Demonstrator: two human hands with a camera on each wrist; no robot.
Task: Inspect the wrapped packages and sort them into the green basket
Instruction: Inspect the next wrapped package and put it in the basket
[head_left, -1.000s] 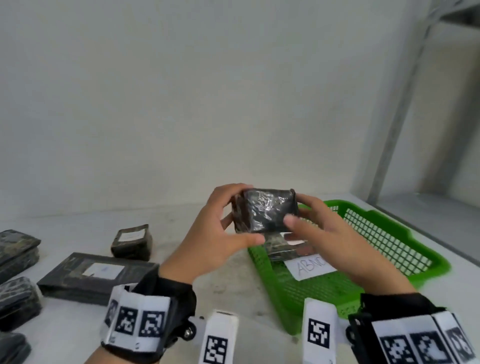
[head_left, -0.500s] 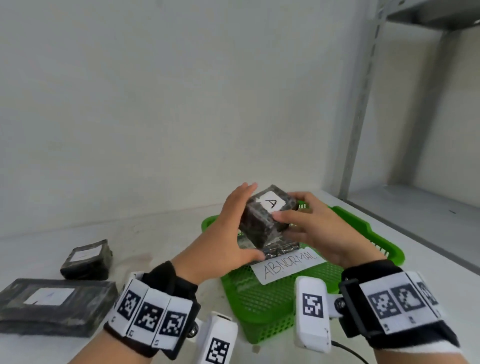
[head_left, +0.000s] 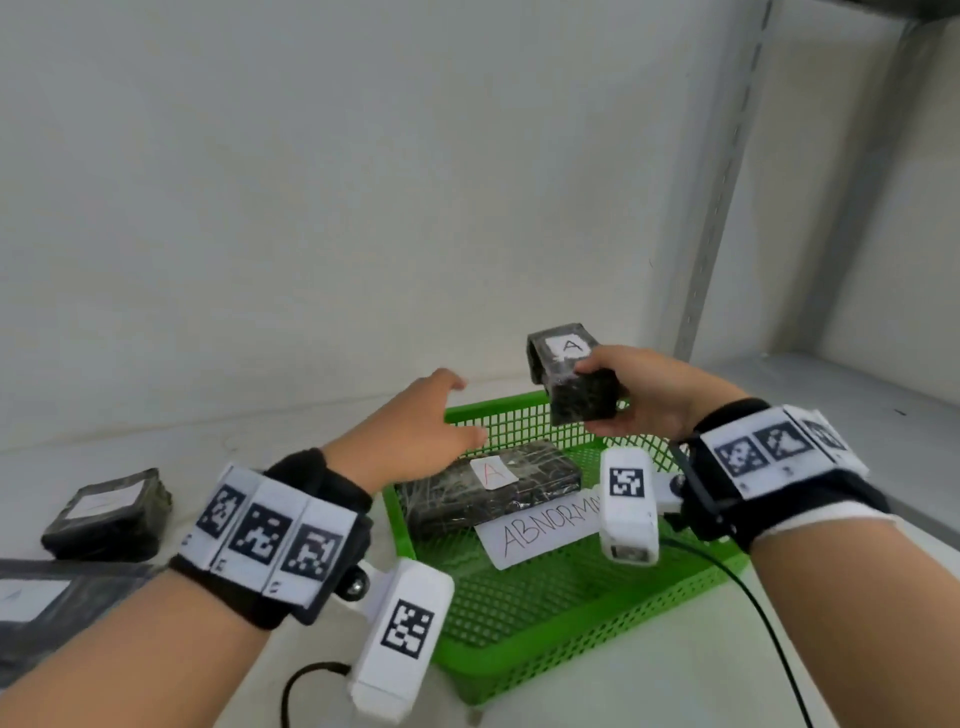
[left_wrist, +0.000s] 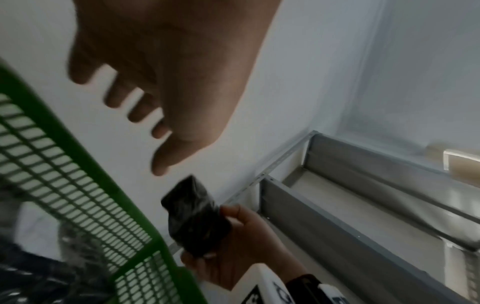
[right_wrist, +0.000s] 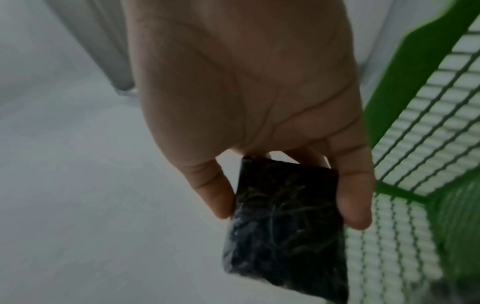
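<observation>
Right hand (head_left: 647, 395) grasps a small black wrapped package (head_left: 571, 376), thumb on one side and fingers on the other, and holds it in the air above the far right corner of the green basket (head_left: 571, 613); the white label on the package's top face reads "A". Left hand (head_left: 415, 431) is released, fingers spread and relaxed, holding nothing, positioned over the basket's left rim and well apart from the held package. Inside the basket a long black wrapped package (head_left: 493, 488) lies flat against the far side, with a white label bearing a red "A"; a paper sign (head_left: 540, 530) reading "ABNORM…" lies on the basket floor just in front of it, partly hidden by the right wrist camera. On the desk (head_left: 623, 691) to the left of the basket sit a small dark package (head_left: 106, 514) with a pale label and, nearer the edge of view, a larger flat dark package (head_left: 57, 608). A grey metal shelf frame (head_left: 722, 208) stands to the right
</observation>
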